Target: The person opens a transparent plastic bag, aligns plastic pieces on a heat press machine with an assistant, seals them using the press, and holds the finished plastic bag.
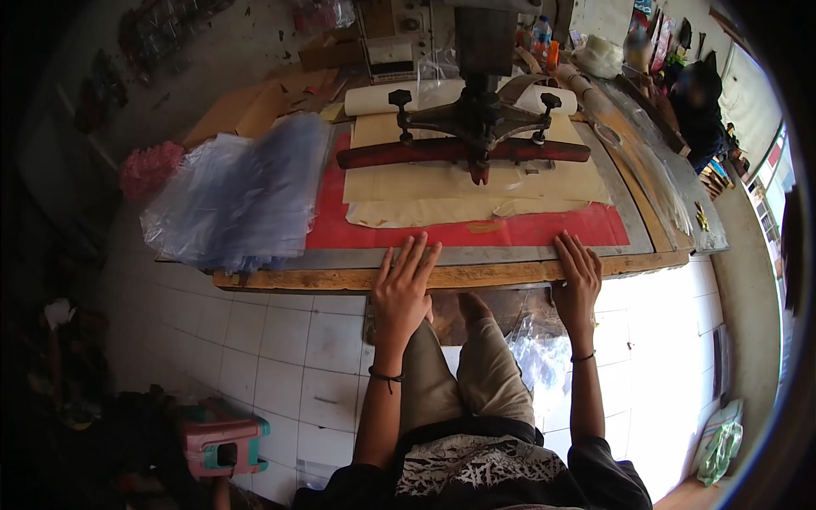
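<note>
Your two hands at the front of a press bench: your left hand (406,276) and your right hand (578,274) are both flat and open, fingers extended, gripping nothing, with the fingertips on the near margin of the red sheet (535,231) and the palms over the wooden edge (493,276) of the bench. The red sheet lies on the bench top, beneath a cream sheet (476,202) whose near border is wavy and uneven. Above the cream sheet stands the red bar (399,155), carried by a dark metal bracket (480,127); whether it touches the cloth-like layer cannot be told from this angle. The chief hazard, in judgement, is at this bar: should it come down while your fingers lie farther in, they could be pinched. At present they rest well short of it. A second fault would arise from uneven pressure: if one of your hands pushes harder than the other, the red sheet could skew and carry the cream sheet out of line with the bar. The ragged border, and the brown patch (486,227) near it, might catch or crease under sliding fingertips. On your left, the loose stack of clear plastic bags (238,195) overhangs the bench corner and overlaps the sheet's side; being slippery, it could slide off if your forearm brushed it or the sheet shifted beneath.
</note>
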`<state>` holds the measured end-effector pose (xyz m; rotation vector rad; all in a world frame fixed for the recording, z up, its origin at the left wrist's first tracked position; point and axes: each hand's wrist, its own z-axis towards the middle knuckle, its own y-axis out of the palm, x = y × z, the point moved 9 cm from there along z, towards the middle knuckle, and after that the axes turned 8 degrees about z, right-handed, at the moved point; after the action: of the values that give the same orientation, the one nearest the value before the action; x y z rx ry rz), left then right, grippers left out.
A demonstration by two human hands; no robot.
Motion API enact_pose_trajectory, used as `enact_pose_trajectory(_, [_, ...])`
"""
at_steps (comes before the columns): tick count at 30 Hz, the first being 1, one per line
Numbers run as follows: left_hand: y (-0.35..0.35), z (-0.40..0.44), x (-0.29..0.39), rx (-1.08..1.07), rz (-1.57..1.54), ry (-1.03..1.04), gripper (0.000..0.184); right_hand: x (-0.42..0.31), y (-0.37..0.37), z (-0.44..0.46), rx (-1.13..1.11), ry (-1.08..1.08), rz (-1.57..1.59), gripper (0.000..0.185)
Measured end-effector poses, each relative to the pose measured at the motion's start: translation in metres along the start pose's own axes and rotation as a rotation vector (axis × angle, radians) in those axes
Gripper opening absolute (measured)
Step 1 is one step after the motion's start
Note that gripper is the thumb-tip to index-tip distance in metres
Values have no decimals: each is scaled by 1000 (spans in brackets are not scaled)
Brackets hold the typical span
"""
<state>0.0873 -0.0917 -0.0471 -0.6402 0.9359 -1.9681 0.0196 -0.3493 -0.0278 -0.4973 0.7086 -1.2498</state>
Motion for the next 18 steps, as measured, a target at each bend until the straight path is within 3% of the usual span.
enact_pose_trajectory(18, [1, -4, 0, -47, 16, 67, 83, -2, 2, -6, -5, -3, -4, 61])
